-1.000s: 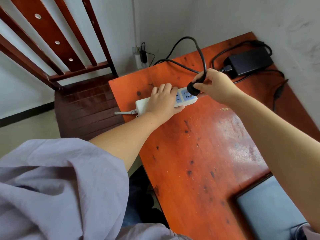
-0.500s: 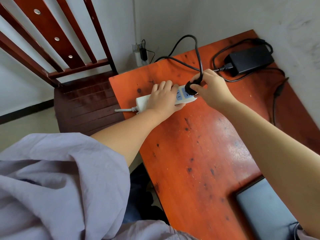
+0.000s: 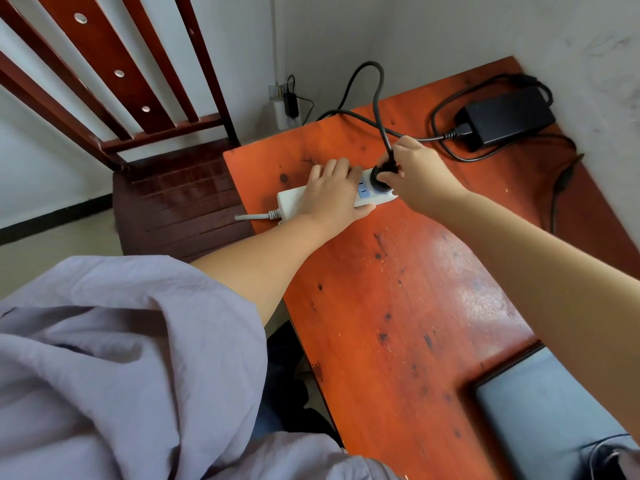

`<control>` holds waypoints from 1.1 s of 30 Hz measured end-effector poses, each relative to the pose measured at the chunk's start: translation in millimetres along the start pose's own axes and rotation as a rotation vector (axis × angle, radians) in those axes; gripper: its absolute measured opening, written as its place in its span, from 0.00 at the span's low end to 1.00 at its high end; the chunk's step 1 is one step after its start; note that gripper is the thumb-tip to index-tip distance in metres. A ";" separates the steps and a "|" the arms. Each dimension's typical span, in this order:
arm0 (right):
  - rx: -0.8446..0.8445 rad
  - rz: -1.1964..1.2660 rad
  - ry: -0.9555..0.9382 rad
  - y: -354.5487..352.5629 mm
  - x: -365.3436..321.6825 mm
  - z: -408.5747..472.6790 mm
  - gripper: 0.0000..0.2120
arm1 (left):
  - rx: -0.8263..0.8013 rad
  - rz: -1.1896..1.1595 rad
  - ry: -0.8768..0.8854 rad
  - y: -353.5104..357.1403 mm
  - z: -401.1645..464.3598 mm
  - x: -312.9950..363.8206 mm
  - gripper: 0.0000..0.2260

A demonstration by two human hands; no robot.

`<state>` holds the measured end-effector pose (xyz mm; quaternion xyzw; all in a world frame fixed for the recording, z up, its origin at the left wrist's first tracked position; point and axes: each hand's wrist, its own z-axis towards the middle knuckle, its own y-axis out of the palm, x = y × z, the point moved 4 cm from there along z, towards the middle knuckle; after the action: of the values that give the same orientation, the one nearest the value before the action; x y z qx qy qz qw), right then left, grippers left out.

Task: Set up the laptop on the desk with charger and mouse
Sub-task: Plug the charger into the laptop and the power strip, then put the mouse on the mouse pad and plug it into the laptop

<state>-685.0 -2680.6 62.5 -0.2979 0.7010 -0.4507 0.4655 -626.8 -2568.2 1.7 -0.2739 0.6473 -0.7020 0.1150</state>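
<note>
A white power strip (image 3: 291,201) lies on the orange wooden desk (image 3: 398,306) near its left edge. My left hand (image 3: 332,192) lies over the strip's middle with its thumb curled under the near side, holding it in place. My right hand (image 3: 415,171) pinches the black charger plug (image 3: 379,175), which sits on a socket at the strip's right end. The plug's black cable (image 3: 379,98) loops up and back to the black charger brick (image 3: 509,116) at the desk's far right corner. The grey laptop (image 3: 554,410) lies closed at the near right.
A dark red wooden chair (image 3: 180,199) stands left of the desk, its slatted back leaning up to the left. A wall outlet with a small black adapter (image 3: 289,100) sits low on the wall behind. Grey walls close in the desk's far and right sides.
My right hand has brought the black plug down from just above the strip's right end onto its socket. My left hand has stayed on the strip.
</note>
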 end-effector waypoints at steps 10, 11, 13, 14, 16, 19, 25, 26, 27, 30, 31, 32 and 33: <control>0.096 0.088 0.023 8.7 6.4 -9.5 0.08 | -0.053 -0.048 -0.013 -5.3 1.3 0.7 0.28; 0.097 0.092 0.039 8.6 6.0 -8.7 0.08 | -0.074 -0.047 -0.020 -5.7 1.7 0.8 0.27; 0.082 0.117 0.083 8.1 5.3 -8.2 0.10 | -0.135 -0.052 -0.037 -7.5 2.9 0.2 0.27; 0.060 0.143 0.110 7.7 5.6 -10.2 0.12 | -0.165 -0.056 -0.042 -9.1 2.7 -0.1 0.27; 0.012 0.227 0.179 3.8 8.8 -22.3 0.22 | -0.191 -0.061 -0.037 -15.4 1.5 -1.5 0.28; 0.081 0.319 0.292 -6.8 24.6 -65.5 0.30 | -0.088 -0.044 0.019 -33.4 -8.8 -4.4 0.26; 0.295 0.367 0.527 -0.3 59.2 -206.8 0.18 | -0.037 -0.090 0.252 -47.8 -50.2 52.0 0.15; 0.323 0.374 0.563 5.2 60.6 -232.5 0.17 | -0.068 -0.093 0.310 -43.7 -57.6 71.8 0.15; 0.351 0.376 0.600 11.0 61.0 -258.6 0.16 | -0.096 -0.089 0.376 -38.5 -65.6 94.0 0.15; 0.422 0.387 0.713 26.0 60.4 -338.7 0.15 | -0.171 -0.060 0.577 -20.4 -95.5 166.5 0.16; 0.449 0.385 0.747 29.4 59.7 -366.0 0.15 | -0.187 -0.041 0.643 -14.6 -106.9 190.8 0.16; 0.484 0.383 0.780 31.8 59.2 -393.0 0.14 | -0.201 -0.024 0.709 -9.1 -118.5 214.3 0.17; 0.521 0.386 0.820 33.8 58.6 -420.1 0.14 | -0.216 -0.012 0.774 -3.7 -130.4 236.8 0.17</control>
<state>-1094.7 -2566.6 76.7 0.1634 0.7324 -0.5960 0.2859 -890.6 -2579.7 59.6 -0.0036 0.7113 -0.6819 -0.1706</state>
